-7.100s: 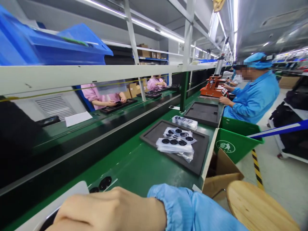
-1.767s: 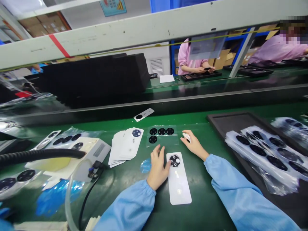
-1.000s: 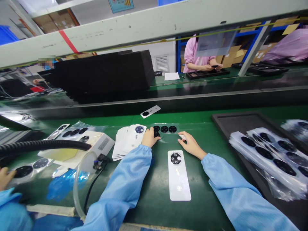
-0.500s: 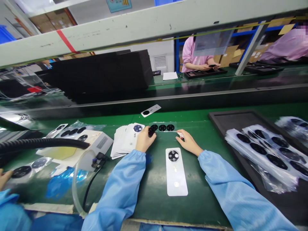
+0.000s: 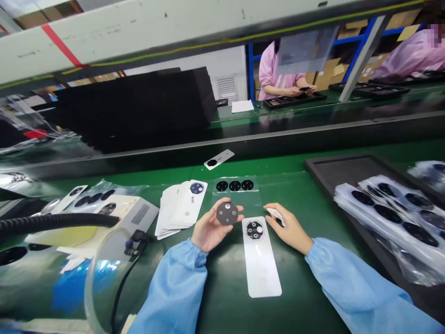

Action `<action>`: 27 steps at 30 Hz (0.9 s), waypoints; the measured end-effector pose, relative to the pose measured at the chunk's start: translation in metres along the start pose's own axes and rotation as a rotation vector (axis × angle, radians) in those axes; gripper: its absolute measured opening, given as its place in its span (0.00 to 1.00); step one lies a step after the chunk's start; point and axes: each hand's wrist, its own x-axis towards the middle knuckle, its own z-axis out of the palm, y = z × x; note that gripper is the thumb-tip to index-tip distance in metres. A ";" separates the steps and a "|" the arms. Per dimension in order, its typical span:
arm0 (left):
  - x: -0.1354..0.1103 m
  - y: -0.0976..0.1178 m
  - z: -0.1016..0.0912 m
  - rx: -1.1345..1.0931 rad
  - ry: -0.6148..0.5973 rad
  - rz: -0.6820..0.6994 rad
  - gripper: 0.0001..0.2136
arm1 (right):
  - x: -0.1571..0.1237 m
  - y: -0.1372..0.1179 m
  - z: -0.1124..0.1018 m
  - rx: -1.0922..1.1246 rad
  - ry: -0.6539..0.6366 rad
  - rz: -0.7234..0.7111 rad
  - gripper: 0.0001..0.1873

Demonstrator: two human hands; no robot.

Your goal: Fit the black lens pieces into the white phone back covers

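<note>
Our left hand [image 5: 208, 229] pinched one black disc [image 5: 227, 213] mid-frame, right hand [image 5: 290, 227] curled round a white scrap [image 5: 276, 213] (white panel [image 5: 261, 264] apparently already fitted; three discs [image 5: 235, 186] lay unpicked above).

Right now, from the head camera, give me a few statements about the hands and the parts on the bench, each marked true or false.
1. The left hand holds a round dark disc in its fingers. True.
2. The white back panel lies flat on the green bench between the two hands. True.
3. The clear strip behind the panel carries five black discs. False: it shows three, in a row.
4. The right hand is empty. False: it pinches a small white piece.
5. The stack of white panels lies to the right of the right hand. False: it lies to the left of the left hand.
</note>
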 end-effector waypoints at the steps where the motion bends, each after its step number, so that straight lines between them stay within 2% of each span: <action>1: -0.004 -0.001 0.002 -0.067 -0.054 -0.010 0.20 | -0.002 0.000 0.000 -0.003 -0.010 0.005 0.13; 5: -0.017 -0.002 0.010 -0.163 -0.299 0.022 0.12 | -0.001 -0.001 0.001 -0.061 -0.033 0.017 0.14; 9: -0.022 0.003 0.014 -0.200 -0.461 0.029 0.16 | 0.003 0.000 0.001 -0.133 -0.032 0.023 0.15; 14: -0.025 0.010 0.013 -0.237 -0.452 -0.027 0.25 | 0.003 0.001 0.001 -0.164 -0.038 0.029 0.15; 27: -0.022 0.009 0.013 -0.275 -0.400 -0.041 0.22 | 0.003 0.001 0.000 -0.184 -0.035 0.026 0.15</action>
